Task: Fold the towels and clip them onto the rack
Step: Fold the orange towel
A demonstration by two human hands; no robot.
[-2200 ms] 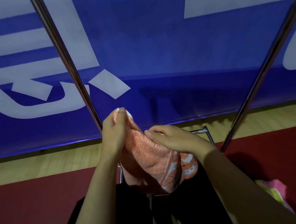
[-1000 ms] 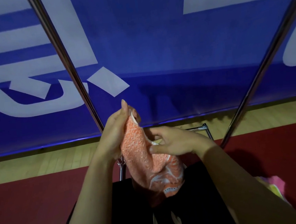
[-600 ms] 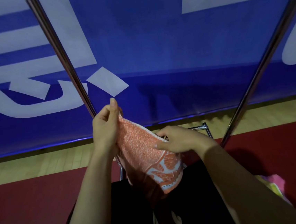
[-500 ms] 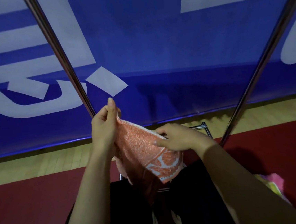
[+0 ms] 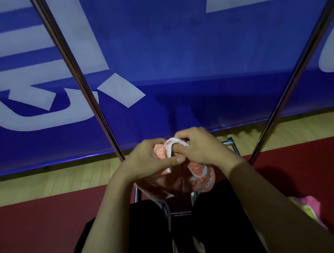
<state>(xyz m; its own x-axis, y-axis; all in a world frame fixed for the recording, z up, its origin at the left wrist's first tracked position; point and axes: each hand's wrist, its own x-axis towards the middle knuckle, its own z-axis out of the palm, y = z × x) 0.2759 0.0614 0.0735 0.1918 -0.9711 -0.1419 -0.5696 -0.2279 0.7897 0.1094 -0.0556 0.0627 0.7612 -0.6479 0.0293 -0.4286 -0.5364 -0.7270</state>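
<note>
Apparently both hands [image 5: 177,154] grip towel [image 5: 199,174].

Towel [image 5: 199,174]: orange-coral, speckled weave, white edging and white motif. Rack poles [image 5: 80,81]: silver metal, reflective. Banner [image 5: 167,55]: deep blue with large pale white lettering. Floor [image 5: 45,185]: light yellow wood strip, then dark red mat [image 5: 39,230]. Trousers [image 5: 147,230]: black. Cloth [image 5: 310,208] at lower right: pink with yellow-green.
</note>
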